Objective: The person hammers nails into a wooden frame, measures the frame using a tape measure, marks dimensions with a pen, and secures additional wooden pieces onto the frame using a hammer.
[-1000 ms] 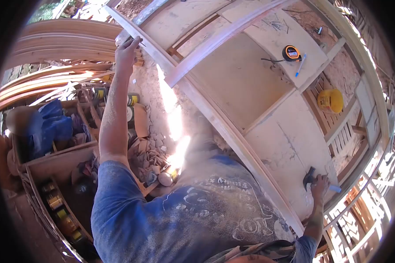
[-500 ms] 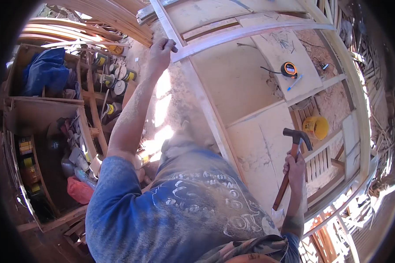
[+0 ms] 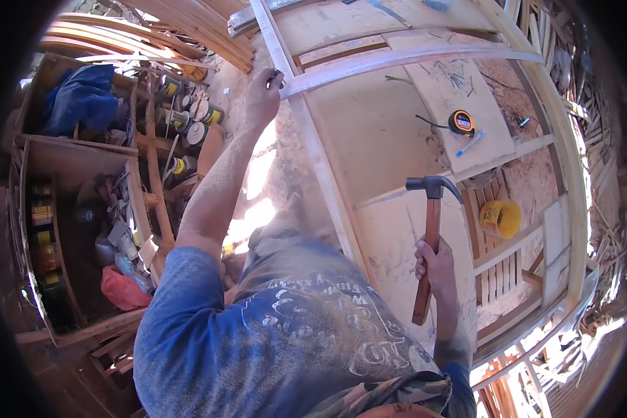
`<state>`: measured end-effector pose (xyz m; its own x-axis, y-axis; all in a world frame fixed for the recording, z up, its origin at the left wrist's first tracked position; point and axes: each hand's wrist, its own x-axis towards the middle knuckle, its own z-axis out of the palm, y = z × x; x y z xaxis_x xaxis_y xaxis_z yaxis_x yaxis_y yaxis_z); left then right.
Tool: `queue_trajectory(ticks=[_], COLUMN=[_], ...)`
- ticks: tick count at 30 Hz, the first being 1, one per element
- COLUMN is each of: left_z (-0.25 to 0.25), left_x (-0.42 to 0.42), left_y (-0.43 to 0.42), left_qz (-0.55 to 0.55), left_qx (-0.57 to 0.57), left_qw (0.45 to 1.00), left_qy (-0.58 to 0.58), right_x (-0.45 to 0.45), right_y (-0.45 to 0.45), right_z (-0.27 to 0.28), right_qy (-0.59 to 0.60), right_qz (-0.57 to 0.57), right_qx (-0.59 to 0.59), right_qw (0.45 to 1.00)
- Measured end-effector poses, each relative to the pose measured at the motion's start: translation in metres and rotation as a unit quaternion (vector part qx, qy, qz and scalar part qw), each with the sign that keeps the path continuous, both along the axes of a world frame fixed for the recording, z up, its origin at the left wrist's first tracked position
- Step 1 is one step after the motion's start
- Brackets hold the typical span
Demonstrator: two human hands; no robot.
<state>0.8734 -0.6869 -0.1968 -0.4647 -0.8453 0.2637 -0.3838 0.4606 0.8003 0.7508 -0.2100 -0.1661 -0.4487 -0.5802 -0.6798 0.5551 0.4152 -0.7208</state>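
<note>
My right hand (image 3: 437, 263) is wrapped around the wooden handle of a claw hammer (image 3: 433, 209). The hammer stands nearly upright in view, its dark metal head above the board and its claw pointing right. At the outer left edge of the wooden frame, beside the joint of two rails, is my left hand (image 3: 265, 94). Its fingers are pinched together; whatever lies between them is too small to make out. From that joint a crosspiece (image 3: 411, 61) runs right, and a long side rail (image 3: 327, 181) comes down towards my body.
On the bench boards lie a tape measure (image 3: 461, 123), a blue pen (image 3: 471, 143) and several loose nails (image 3: 457, 78). A yellow tub (image 3: 500, 219) sits at the right. Paint cans (image 3: 196, 132) and an open wooden cabinet (image 3: 80, 157) stand left; timber strips (image 3: 118, 43) lie behind.
The hammer has moved left and slightly up with my right hand, turning more upright. My left hand has shifted slightly, its fingers now pinched just outside the joint.
</note>
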Motion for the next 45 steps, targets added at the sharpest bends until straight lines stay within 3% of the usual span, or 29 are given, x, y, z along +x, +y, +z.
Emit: queue_trajectory(ticks=[17, 26, 29, 32, 35, 40, 44, 45], left_z=[0.014, 0.004, -0.001, -0.005, -0.012, -0.021, -0.017, -0.024], left_x=[-0.007, -0.007, -0.007, -0.008, -0.006, -0.006, -0.006, -0.006], left_y=[0.018, 0.014, 0.017, 0.008, 0.008, 0.004, 0.007, 0.005], left_qz=[-0.012, -0.014, -0.008, -0.012, -0.019, -0.027, -0.013, -0.009], left_qx=[-0.041, -0.033, -0.022, -0.029, -0.067, -0.072, -0.077, -0.071], left_qw=[0.997, 0.998, 0.998, 0.997, 0.996, 0.997, 0.997, 0.997], left_qy=[-0.066, -0.052, -0.065, -0.066, -0.052, -0.024, -0.024, -0.017], right_x=[-0.025, -0.032, -0.026, -0.014, -0.014, -0.024, -0.033, -0.033], right_y=[-0.032, -0.066, -0.072, -0.056, -0.060, -0.096, -0.140, -0.151], right_z=[-0.004, 0.026, 0.023, -0.010, -0.026, 0.029, 0.063, 0.068], right_qy=[0.007, 0.087, 0.145, 0.146, 0.114, 0.234, 0.437, 0.442], right_qz=[0.026, 0.096, 0.089, 0.147, 0.146, 0.172, 0.222, 0.221], right_qx=[-0.012, -0.063, -0.132, 0.004, 0.057, -0.040, -0.044, -0.047], right_qw=[1.000, 0.990, 0.976, 0.978, 0.981, 0.956, 0.870, 0.868])
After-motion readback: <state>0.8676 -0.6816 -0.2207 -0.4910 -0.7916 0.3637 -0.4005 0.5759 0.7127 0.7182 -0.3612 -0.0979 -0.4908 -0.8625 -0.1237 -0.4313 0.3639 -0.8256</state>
